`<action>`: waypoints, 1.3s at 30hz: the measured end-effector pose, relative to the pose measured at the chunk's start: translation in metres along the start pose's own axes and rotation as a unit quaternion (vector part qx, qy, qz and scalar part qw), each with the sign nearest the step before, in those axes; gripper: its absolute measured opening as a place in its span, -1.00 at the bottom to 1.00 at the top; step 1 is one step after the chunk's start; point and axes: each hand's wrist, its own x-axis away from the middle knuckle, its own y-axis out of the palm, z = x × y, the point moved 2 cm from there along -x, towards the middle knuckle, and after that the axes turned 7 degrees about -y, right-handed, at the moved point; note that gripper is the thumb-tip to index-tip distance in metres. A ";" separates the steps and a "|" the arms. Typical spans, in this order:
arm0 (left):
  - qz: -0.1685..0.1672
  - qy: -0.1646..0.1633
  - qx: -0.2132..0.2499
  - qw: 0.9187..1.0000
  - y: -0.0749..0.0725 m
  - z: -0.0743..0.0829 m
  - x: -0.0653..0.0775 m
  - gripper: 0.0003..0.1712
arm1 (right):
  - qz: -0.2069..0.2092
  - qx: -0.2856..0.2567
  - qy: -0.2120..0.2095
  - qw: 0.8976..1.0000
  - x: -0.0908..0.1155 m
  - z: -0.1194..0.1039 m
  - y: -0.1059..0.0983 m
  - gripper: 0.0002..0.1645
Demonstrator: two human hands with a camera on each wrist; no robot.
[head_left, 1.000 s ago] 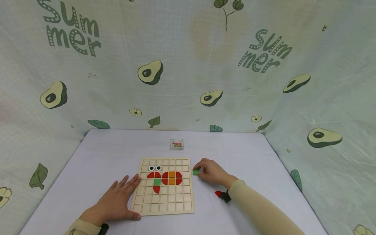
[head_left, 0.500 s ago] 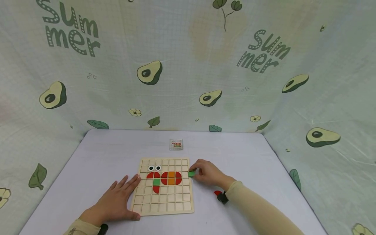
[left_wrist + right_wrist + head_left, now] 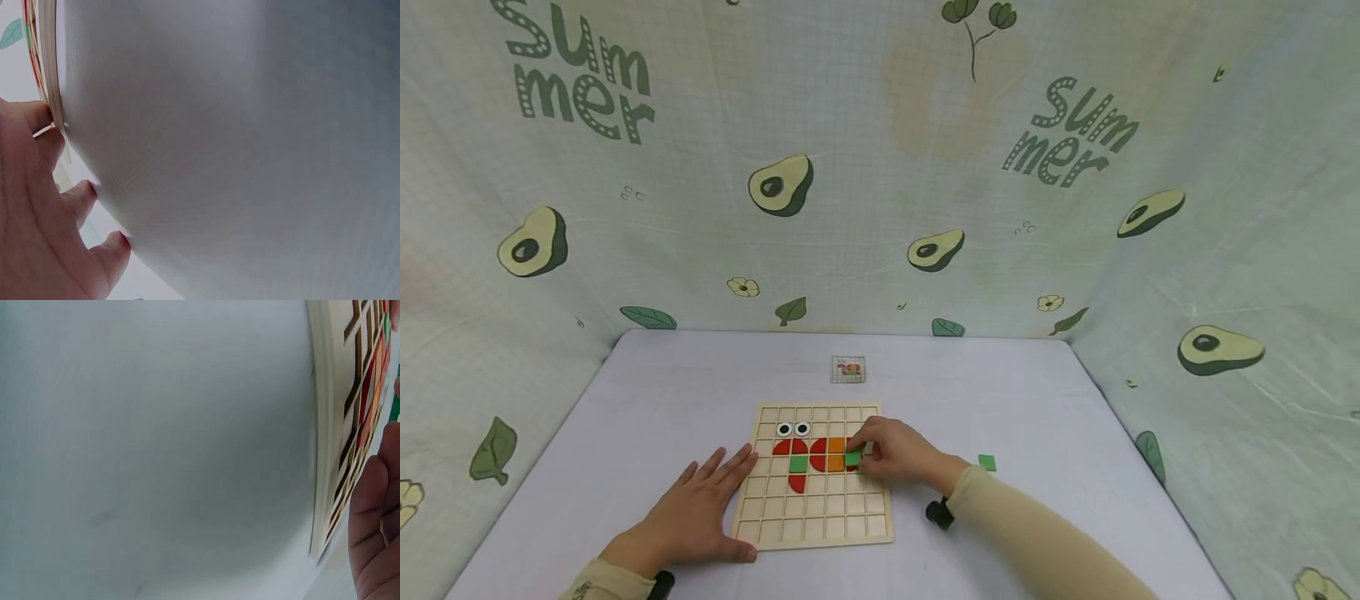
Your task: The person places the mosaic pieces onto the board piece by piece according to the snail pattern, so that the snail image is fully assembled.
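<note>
In the head view, a wooden grid board lies on the white table. Red curved pieces, orange squares, a green square and two eye pieces sit in its cells. My right hand pinches another green square tile over the right part of the pattern, partly covering red pieces there. With fingers spread, my left hand rests at the board's left edge. The left wrist view shows its fingertips touching the board's side.
A small picture card lies behind the board. One loose green square is on the table beyond my right forearm. Patterned cloth hangs at the back and both sides. A dark wrist device is under the right wrist.
My right hand has moved left from beside the board to over it, carrying the green tile. A loose green square has come into view behind the forearm; the red piece near the wrist is hidden.
</note>
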 end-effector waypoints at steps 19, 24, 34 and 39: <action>0.005 0.005 -0.001 1.000 0.001 -0.002 -0.001 0.53 | -0.017 0.018 -0.032 0.999 -0.012 -0.026 0.024 -0.72; 0.005 0.008 0.002 1.000 0.001 -0.002 -0.001 0.53 | -0.021 0.017 -0.032 0.999 -0.015 -0.027 0.027 -0.70; 0.009 0.009 0.002 1.000 0.003 -0.004 -0.001 0.53 | -0.031 0.079 -0.045 0.995 -0.017 -0.033 0.033 -0.69; 0.010 0.009 0.000 1.000 0.004 -0.004 -0.002 0.54 | -0.033 0.089 -0.045 0.994 -0.018 -0.034 0.036 -0.72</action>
